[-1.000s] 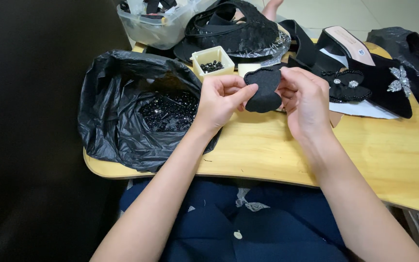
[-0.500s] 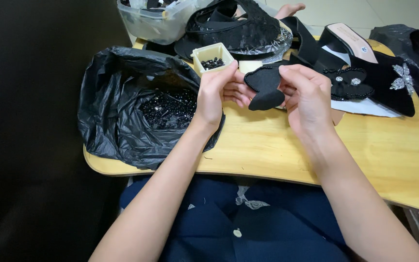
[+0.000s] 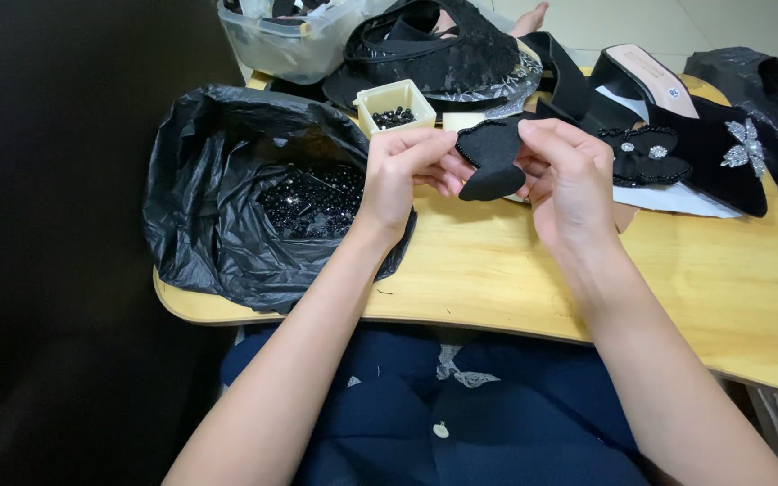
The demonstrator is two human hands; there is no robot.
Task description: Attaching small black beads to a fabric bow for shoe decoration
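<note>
Since the earlier frame the black fabric bow piece [image 3: 490,162] has been turned and lifted a little, and both hands have shifted with it, the view now tipped slightly lower over the desk [image 3: 533,279]. The fingers [image 3: 425,148] of the left hand [image 3: 398,175] are pressed together on the left lobe of the piece, thumb over the top edge, and the fingers [image 3: 551,144] of the right hand [image 3: 574,184] are clamped on its right side — so the piece hangs in the air between them, just above the desk and just in front of the small cream box of black beads [image 3: 395,106]. As for progress, a line of tiny beads seems to run along the left edge of the piece while the rest of its face looks plain matte black, so I judge the beading partly done with most of the edge left; whether a needle or thread is in play I cannot tell. Further out, a finished-looking black bow with clear stones [image 3: 646,155] lies to the right beside a black shoe with a silver ornament [image 3: 722,157], and an open black plastic bag of loose beads [image 3: 254,198] sits at the left — behind it a clear tub [image 3: 290,40] and a heap of black lace [image 3: 443,54].
</note>
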